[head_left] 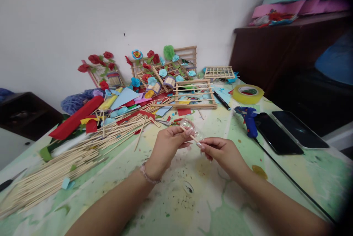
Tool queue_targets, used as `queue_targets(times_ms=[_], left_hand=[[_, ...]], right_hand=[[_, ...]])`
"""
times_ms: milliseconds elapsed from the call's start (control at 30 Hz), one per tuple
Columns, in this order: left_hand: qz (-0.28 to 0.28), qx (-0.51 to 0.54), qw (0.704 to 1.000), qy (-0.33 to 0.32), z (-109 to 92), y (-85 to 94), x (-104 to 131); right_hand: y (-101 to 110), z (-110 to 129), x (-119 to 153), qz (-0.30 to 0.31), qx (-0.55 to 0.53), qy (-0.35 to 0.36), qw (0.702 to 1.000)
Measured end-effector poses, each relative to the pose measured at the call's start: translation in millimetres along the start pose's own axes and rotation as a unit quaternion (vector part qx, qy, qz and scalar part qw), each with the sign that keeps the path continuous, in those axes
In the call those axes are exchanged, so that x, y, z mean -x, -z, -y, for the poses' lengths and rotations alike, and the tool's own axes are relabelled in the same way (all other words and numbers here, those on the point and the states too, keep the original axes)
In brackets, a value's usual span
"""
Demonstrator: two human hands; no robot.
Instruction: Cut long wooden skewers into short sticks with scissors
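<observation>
Between my two hands is a short, pale wooden stick (193, 138), slanting down to the right. My left hand (170, 143) pinches its upper end between thumb and fingers. The lower end is in the fingertips of my right hand (217, 148). Just behind the fingers, a clear plastic piece (187, 124) lies on the table; its exact kind is hard to make out. A frame of wooden sticks (195, 106) lies farther back. Long loose sticks (63, 173) are heaped to the left of my hands.
A blue glue gun (248, 118) with a black cord rests on the right beside two phones (278, 135). Behind it is a roll of yellow tape (257, 96). Paper flowers (95, 59) and stick lattices stand against the wall. A black marker (222, 100) lies near the frame.
</observation>
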State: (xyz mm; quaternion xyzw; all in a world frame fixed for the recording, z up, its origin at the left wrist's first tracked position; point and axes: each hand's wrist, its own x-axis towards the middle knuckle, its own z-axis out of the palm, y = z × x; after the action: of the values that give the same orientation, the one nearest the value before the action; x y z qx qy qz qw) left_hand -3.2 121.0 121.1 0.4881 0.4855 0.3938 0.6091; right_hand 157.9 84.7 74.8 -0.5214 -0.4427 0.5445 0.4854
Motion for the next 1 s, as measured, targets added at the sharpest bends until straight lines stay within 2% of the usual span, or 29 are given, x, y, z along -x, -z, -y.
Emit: queue_targets(times_ms=[333, 700, 1000], left_hand=[[0.006, 0.017, 1.0, -0.016, -1.1, -1.2, 6.1], [0.015, 0.03, 0.999, -0.016, -6.4, -2.1, 8.7], [0.04, 0.004, 0.999, -0.027, -8.4, 1.2, 13.9]], right_hand=[[-0.2, 1.9, 2.9, 0.001, -0.009, 0.003, 1.0], [1.5, 5.2, 1.0, 0.052, -0.069, -0.03, 0.996], [2.9, 6.7, 2.8, 0.058, -0.084, -0.041, 0.994]])
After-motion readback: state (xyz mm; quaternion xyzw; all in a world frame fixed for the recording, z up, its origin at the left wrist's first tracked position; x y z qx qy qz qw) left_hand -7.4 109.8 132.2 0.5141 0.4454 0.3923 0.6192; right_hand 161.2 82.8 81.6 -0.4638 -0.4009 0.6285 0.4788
